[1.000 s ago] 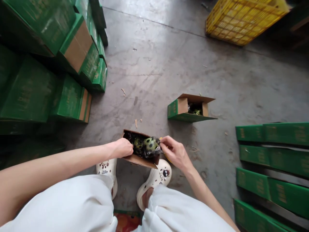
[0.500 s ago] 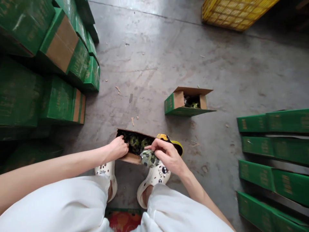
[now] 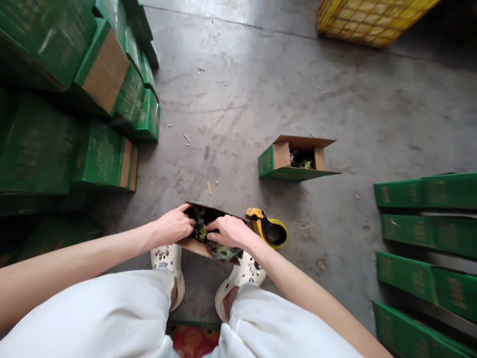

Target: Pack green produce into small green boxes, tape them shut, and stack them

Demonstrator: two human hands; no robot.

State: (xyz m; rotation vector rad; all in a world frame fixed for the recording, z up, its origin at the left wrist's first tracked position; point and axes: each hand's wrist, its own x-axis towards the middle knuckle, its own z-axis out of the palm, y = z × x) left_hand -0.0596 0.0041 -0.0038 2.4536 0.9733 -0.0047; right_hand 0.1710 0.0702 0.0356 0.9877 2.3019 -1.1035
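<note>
An open cardboard box (image 3: 196, 245) with dark insides stands on the floor between my feet. Inside are mottled green-and-black lumps in clear plastic (image 3: 201, 229), whose kind I cannot tell. My left hand (image 3: 174, 226) is closed on the box's left end, one finger on the far rim and the others curled inside. Over the right half of the box, my right hand (image 3: 228, 230) reaches in, thumb and fingertips closed against a green plastic-wrapped lump. A pale green packet in clear plastic (image 3: 224, 252) rests below this hand at the box's near edge.
A yellow-and-black tape dispenser (image 3: 267, 229) lies right of the box. Farther out stands another open green box (image 3: 285, 172) with similar contents. Green boxes (image 3: 99, 154) are stacked at left; green cartons (image 3: 410, 228) stand in rows at right. A yellow crate (image 3: 357, 22) is at top right.
My right hand has let go of the pale green packet at the box's near side and moved left, into the box. My left hand stays at the left end.
</note>
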